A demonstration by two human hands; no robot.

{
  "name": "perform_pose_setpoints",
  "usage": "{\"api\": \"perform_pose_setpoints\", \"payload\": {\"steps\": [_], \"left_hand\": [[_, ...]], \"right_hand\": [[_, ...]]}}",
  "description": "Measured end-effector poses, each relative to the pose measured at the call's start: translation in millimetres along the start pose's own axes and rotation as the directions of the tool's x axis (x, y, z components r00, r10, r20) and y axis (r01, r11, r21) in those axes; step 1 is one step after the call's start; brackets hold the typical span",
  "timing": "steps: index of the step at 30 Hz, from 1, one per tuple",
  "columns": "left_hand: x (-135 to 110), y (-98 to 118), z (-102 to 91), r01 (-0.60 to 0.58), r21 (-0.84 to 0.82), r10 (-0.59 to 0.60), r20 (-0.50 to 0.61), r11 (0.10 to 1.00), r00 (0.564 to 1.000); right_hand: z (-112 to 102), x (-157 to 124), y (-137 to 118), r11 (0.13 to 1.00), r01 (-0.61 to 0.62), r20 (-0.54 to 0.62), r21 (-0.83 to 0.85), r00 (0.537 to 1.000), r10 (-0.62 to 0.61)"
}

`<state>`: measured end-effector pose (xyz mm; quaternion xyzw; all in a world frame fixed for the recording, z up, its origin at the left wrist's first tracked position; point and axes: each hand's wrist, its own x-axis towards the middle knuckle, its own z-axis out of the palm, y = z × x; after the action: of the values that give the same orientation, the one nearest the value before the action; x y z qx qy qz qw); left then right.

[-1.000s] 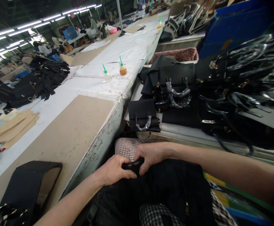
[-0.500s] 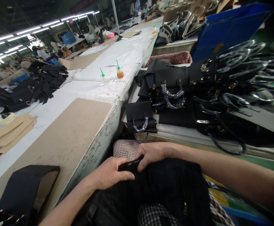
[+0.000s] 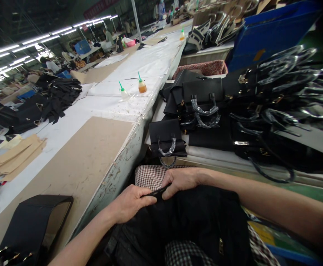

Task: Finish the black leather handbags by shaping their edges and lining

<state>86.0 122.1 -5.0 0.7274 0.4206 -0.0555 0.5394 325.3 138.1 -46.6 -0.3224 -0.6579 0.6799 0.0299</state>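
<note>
Tan sheets: stacked far to the left of the left hand, beyond its forearm.
Left bag: lies left of the left forearm, its open side turned toward that arm; it takes up the near corner of the board.
Board: left of the left hand, a flat brown stretch with open room from the left bag across to the table edge.
Table edge: runs slantwise just left of the left hand, then away ahead of it; scuffed along its side.
Left hand: narrow, thumb and fingers pinching the cloth's rim.
Bottles: two, green-tipped, well ahead of the left hand, near the table edge.
Cloth: black, its rim between both hands, the rest spread below and behind them.
Small bag: just ahead of the right hand, blocking forward reach.
Right hand: narrow, pinching the same rim near the left hand.
Bag pile: ahead and right of the right hand, wrapped handles jutting out, crowding that side.
Blue bin: beyond the pile.
</note>
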Motion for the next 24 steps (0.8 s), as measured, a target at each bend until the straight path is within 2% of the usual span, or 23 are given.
{"api": "perform_pose_setpoints", "payload": {"steps": [6,11,15,19,24], "left_hand": [[2,-5,-0.2,-0.018,-0.073,0.019,0.011,0.997,1.000],[1,-9,1.7,0.006,-0.139,-0.002,0.027,0.990,1.000],[-1,-2,3.2,0.017,-0.146,-0.012,0.037,0.989,0.999],[-2,9,2.9,-0.043,-0.083,0.045,0.011,0.996,0.999],[-6,7,1.0,-0.043,-0.083,0.044,0.005,0.996,0.999]], "right_hand": [[0,1,0,1.000,0.020,0.041,-0.017,0.999,-0.020],[-4,-3,11,0.994,0.081,0.118,0.067,0.989,-0.089],[-9,-6,4,0.995,0.085,0.142,-0.061,0.987,-0.075],[-4,5,-12,0.965,0.129,0.068,-0.229,0.991,-0.117],[1,14,-15,0.954,0.220,0.079,-0.205,0.975,-0.208]]}}
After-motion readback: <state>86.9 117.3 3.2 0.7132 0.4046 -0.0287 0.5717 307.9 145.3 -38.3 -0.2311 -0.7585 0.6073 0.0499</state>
